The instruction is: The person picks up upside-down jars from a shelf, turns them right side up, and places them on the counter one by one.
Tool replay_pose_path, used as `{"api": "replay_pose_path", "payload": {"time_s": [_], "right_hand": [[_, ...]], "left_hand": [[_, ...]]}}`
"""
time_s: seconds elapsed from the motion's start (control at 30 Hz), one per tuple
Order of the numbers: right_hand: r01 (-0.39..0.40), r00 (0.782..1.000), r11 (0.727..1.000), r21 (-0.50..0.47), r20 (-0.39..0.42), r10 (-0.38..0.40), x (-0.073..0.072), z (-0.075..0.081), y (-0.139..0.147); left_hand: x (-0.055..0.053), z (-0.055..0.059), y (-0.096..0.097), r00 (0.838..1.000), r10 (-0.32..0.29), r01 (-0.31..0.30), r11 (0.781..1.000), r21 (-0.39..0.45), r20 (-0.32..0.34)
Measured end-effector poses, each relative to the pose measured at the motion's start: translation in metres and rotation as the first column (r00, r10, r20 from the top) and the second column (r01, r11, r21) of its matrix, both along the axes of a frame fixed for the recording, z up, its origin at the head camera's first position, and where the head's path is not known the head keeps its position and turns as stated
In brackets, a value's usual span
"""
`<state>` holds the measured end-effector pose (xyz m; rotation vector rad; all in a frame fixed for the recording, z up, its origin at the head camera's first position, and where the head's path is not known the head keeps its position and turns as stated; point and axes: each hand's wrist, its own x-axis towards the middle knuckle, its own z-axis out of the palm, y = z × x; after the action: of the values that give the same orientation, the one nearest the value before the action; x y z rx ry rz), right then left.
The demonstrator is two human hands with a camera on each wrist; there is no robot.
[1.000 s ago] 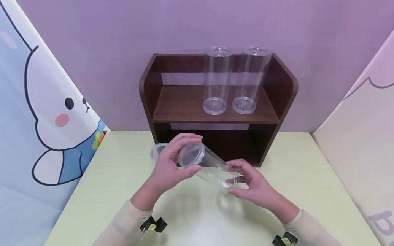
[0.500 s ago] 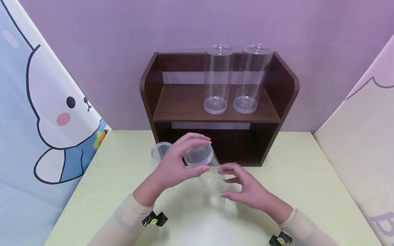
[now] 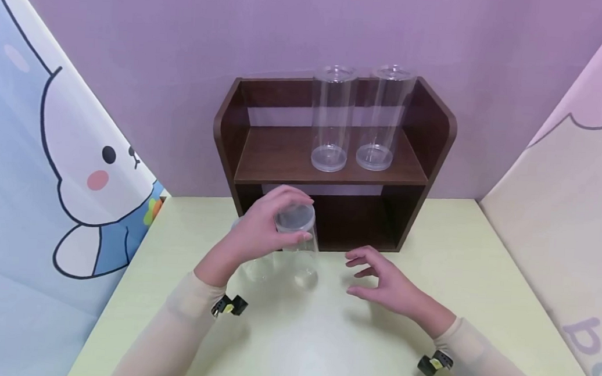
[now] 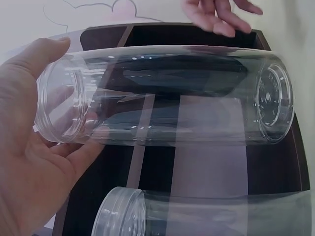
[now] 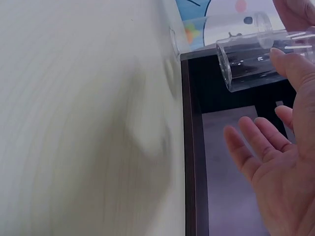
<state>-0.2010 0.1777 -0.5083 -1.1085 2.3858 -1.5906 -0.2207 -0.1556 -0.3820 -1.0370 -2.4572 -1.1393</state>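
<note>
My left hand (image 3: 259, 226) grips a clear plastic jar (image 3: 303, 261) round its lid end, thumb on one side and fingers on the other. The jar is roughly upright, and the right wrist view shows its base (image 5: 224, 69) raised off the table. Just left of it stands a second clear jar (image 4: 197, 216) with a lid, largely behind my left hand in the head view. To the right, my right hand (image 3: 388, 284) hovers over the table with fingers spread and slightly bent, touching nothing.
Behind the hands stands a dark brown two-level shelf (image 3: 277, 154). Two tall clear jars, left one (image 3: 332, 120) and right one (image 3: 384, 121), stand on its upper board. The pale table (image 3: 322, 341) meets a purple backdrop (image 3: 184, 57) and printed side cloths.
Both hands held the jar tilted sideways at first. It has since swung upright and moved left in my left hand, while my right hand has let go and stays on the right.
</note>
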Motion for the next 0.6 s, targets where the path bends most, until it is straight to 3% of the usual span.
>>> {"api": "replay_pose_path", "payload": {"time_s": [0.33, 0.6], "right_hand": [[0.008, 1.000, 1.000, 0.016, -0.015, -0.008, 0.000, 0.000, 0.002], [-0.009, 0.998, 1.000, 0.024, -0.062, 0.010, -0.002, -0.003, 0.003]], "left_hand": [[-0.005, -0.006, 0.003, 0.992, 0.065, -0.054, 0.994, -0.098, 0.111], [-0.007, -0.012, 0.004, 0.989, 0.114, -0.090, 0.969, -0.230, 0.094]]}}
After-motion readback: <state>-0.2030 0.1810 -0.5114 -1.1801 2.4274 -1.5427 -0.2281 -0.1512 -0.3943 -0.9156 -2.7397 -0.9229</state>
